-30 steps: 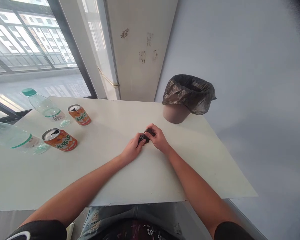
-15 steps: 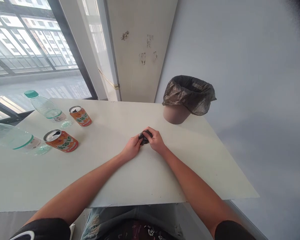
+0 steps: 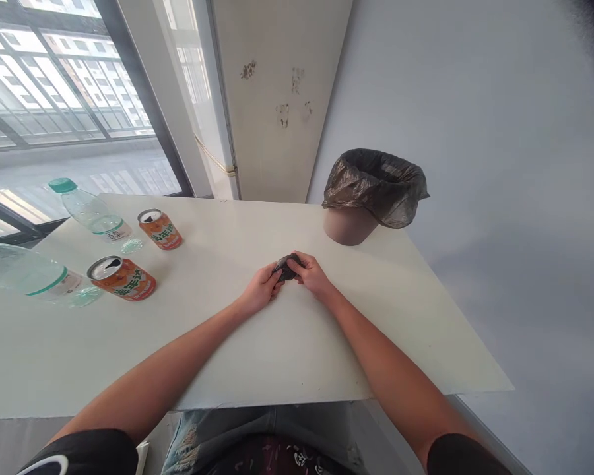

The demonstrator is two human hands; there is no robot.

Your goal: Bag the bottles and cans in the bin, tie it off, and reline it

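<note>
- Where the person's two forearms reach in over the near edge, a pale tabletop [image 3: 277, 363] fills most of the scene.
- At its far right corner stands a brownish bin [image 3: 349, 225], its rim draped with a thin, dark bin liner [image 3: 398, 204] that hangs loosely outside.
- Along the left side are two clear plastic bottles: the far bottle [image 3: 94, 214], green-capped, stands by the far left corner, and the near bottle [image 3: 24, 270] is cut off by the picture's border.
- Just inward of them are two orange drink cans, both with opened tops: the near can [image 3: 123, 279] and the far can [image 3: 161, 231], closer to the far edge.
- Both hands meet between the near and far edges, well apart from the cans. The left hand [image 3: 261, 288] has its fingers curled, thumb on top, pinching one end of some black plastic. The right hand [image 3: 315, 272] mirrors it, thumb and fingers closed on the other end.
- Smallest is that crumpled black plastic [image 3: 286, 268], stretched between the fingertips.
- Compared with half a second ago, the hands are slightly farther apart and the plastic looks flatter and less bunched; bin, bottles and cans stand as before.
</note>
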